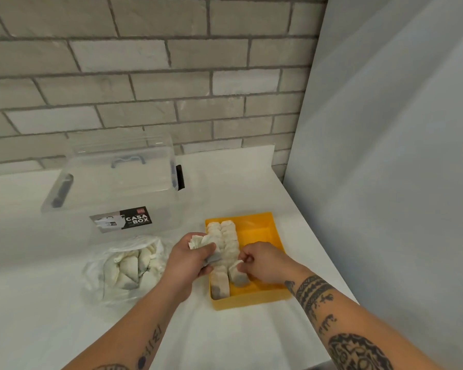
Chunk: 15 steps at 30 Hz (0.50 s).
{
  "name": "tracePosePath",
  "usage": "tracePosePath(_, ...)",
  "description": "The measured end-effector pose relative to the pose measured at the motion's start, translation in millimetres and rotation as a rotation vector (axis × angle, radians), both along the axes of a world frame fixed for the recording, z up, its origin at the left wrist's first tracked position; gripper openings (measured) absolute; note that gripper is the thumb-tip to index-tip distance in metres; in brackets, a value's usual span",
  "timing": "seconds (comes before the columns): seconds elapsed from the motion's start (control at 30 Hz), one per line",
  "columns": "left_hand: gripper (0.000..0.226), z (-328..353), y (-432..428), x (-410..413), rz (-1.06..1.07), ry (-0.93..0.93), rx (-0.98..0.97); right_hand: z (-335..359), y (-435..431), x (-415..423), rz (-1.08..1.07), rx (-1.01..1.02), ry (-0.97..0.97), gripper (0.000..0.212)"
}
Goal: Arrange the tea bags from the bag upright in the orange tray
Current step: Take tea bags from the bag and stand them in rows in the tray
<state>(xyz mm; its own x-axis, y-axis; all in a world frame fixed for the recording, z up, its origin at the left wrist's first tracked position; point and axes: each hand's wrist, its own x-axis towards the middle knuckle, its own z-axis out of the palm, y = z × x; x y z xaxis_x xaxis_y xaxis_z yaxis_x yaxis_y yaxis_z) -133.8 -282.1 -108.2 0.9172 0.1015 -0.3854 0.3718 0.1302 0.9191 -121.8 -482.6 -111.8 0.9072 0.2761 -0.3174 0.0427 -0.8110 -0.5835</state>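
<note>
Clear storage box (pixel 112 188), label "CASA BOX". Orange tray (pixel 262 231): white tea bags (pixel 229 236) upright, two rows. Left hand (pixel 187 260) grips several; right hand (pixel 265 261) pinches one.

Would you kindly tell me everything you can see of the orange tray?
The orange tray is a rectangular, open-topped bin with low walls, apparently plastic, lying flat on the white table right of the plastic bag. Two rows of upright tea bags fill its left side; the right side is bare. The right hand reaches inside, pinching a tea bag; the left hand holds a bunch above its left wall.
</note>
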Motion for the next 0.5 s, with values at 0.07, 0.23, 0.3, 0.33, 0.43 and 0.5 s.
tracePosePath(0.07,0.019,-1.1,-1.7,-0.1,-0.003,-0.010,0.028,-4.9,0.8,-1.3,-0.019,0.006,-0.008,0.009)
tracePosePath(0.23,0.020,-2.8,-3.9,-2.3,-0.005,-0.029,0.055,-10.5,-0.8,-3.9,-0.106,-0.037,-0.006,0.032)
tracePosePath(0.3,0.020,-3.1,-3.4,-3.7,0.000,-0.034,0.061,-9.6,-0.4,-7.3,-0.108,-0.120,0.027,0.047)
tracePosePath(0.33,0.020,-3.3,-3.0,-4.3,0.002,-0.036,0.062,-8.7,0.7,-9.7,-0.091,-0.161,0.036,0.050)
tracePosePath(0.43,0.019,-3.4,-3.5,-4.8,-0.001,-0.040,0.061,-9.5,5.7,-13.5,-0.079,-0.200,0.042,0.042)
tracePosePath(0.5,0.020,-3.0,-4.4,-4.9,-0.001,-0.036,0.064,-11.8,9.1,-12.4,-0.101,-0.180,0.050,0.038)
